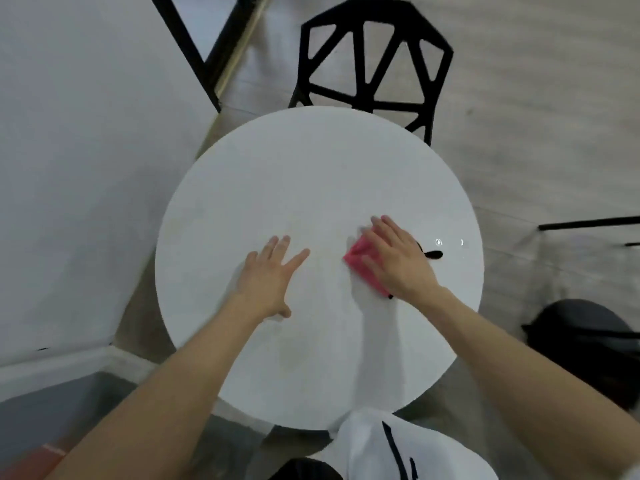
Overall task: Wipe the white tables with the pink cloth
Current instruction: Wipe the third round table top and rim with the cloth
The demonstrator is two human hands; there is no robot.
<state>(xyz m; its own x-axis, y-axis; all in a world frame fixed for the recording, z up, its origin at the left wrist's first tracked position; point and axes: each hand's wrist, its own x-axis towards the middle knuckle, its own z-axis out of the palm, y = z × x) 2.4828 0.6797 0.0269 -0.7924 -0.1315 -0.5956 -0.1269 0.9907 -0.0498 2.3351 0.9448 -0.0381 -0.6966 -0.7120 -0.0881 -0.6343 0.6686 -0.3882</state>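
Tabletop (311, 174), round and white, on pale wood-look floor (536, 98); black open-frame chair (375, 10) beyond, white wall (86, 150) left. Right hand (398, 265) flat, fingers straight, pressing pink cloth (360, 252) right of centre; left hand (270, 278) spread open, seemingly touching surface.

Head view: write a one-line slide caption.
Right hand presses pink cloth on round white table; left hand spread open alongside.

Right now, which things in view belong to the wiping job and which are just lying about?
Job: pink cloth under the right hand; white table; left hand flat on it.
Lying about: black chair beyond the table; small black object beside the right hand; dark rounded object on the floor.
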